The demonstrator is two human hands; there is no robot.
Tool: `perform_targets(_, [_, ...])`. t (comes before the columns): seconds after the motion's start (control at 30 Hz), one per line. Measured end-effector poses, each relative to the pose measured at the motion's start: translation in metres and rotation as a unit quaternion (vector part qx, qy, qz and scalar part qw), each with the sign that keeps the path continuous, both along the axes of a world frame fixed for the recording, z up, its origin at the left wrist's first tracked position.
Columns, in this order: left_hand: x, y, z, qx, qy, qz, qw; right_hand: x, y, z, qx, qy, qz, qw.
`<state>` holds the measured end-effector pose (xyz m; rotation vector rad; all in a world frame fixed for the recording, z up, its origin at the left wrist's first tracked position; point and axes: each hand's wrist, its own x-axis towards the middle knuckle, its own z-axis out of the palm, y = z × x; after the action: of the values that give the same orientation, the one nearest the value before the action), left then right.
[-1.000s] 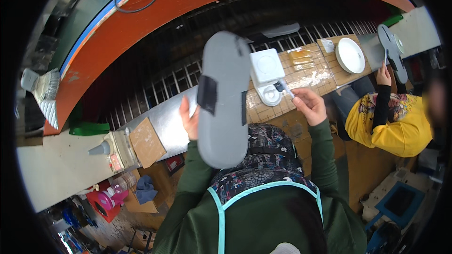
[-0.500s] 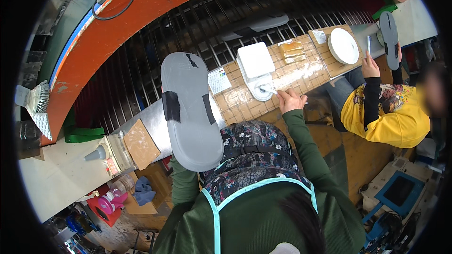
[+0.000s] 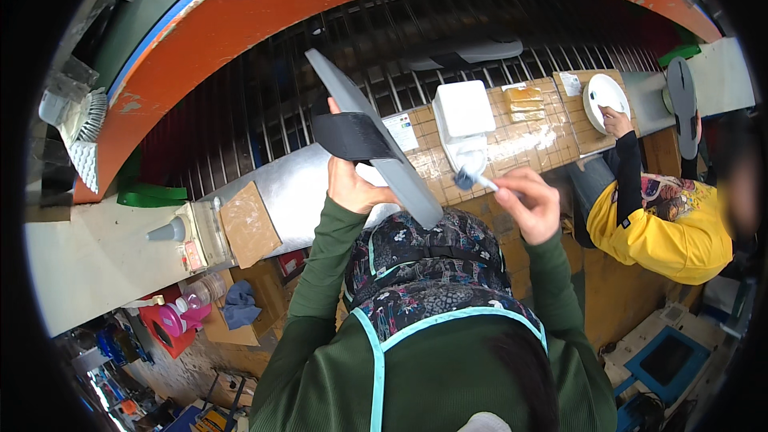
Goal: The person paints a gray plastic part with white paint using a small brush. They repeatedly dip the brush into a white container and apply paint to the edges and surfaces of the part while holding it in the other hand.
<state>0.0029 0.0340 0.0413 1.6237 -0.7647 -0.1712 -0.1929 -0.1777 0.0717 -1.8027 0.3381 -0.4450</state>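
Observation:
My left hand (image 3: pixel 352 190) grips a grey slipper sole (image 3: pixel 406 184) with a black strap (image 3: pixel 349 136), its thumb under the edge. The sole is tilted nearly edge-on, strap side facing left. In my right hand (image 3: pixel 532 202), a small brush (image 3: pixel 482 182) is pinched by its white handle, its dark bristles pointing left. The bristles are close to the near end of a white container (image 3: pixel 470 132) with a squarish white lid; I cannot tell whether they touch it. Between the hands, the slipper and brush are apart.
A conveyor of metal rods (image 3: pixel 280 100) runs behind, carrying another grey slipper (image 3: pixel 472 54). Cardboard (image 3: pixel 540 140) covers the ledge, with a brownish block (image 3: pixel 524 104) on it. At right, a person in yellow (image 3: pixel 664 228) reaches into a white bowl (image 3: pixel 606 96), holding a slipper (image 3: pixel 682 104).
The slipper has turned from flat toward me to nearly edge-on, showing my left hand. My right hand has drawn the brush out of the container, toward me. The co-worker's hand moved to the bowl.

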Motion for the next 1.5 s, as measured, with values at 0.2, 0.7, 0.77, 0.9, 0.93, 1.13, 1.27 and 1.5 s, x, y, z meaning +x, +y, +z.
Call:
perform_targets(0.2, [0.001,-0.005,0.016,0.023,-0.053,-0.031,0.998,0.003,0.021,0.034,-0.047,0.010,0.014,0.999])
perform_targets(0.7, [-0.009,0.002,0.007,0.078,-0.117,-0.043,0.989,0.021,0.026,0.018,-0.159,-0.005,0.001,0.987])
perform_targets(0.77, [-0.010,0.002,0.008,0.087,-0.113,-0.044,0.989,0.022,0.025,0.020,-0.201,-0.002,-0.009,0.980])
perform_targets(0.9, [-0.010,-0.002,0.012,0.083,-0.133,-0.048,0.986,0.026,0.024,0.023,-0.289,-0.007,-0.028,0.957])
perform_targets(0.93, [-0.010,-0.003,0.013,0.080,-0.141,-0.047,0.986,0.027,0.024,0.024,-0.300,-0.009,-0.031,0.953])
perform_targets(1.13, [-0.010,-0.006,0.016,0.072,-0.136,-0.046,0.987,0.028,0.025,0.030,-0.388,-0.027,-0.053,0.920])
perform_targets(1.27, [-0.006,-0.008,0.016,0.086,-0.185,-0.052,0.978,0.029,0.024,0.032,-0.435,-0.040,-0.070,0.897])
perform_targets(1.5, [0.001,-0.013,0.013,0.066,-0.216,-0.086,0.970,0.037,0.012,0.026,-0.314,-0.052,-0.034,0.947])
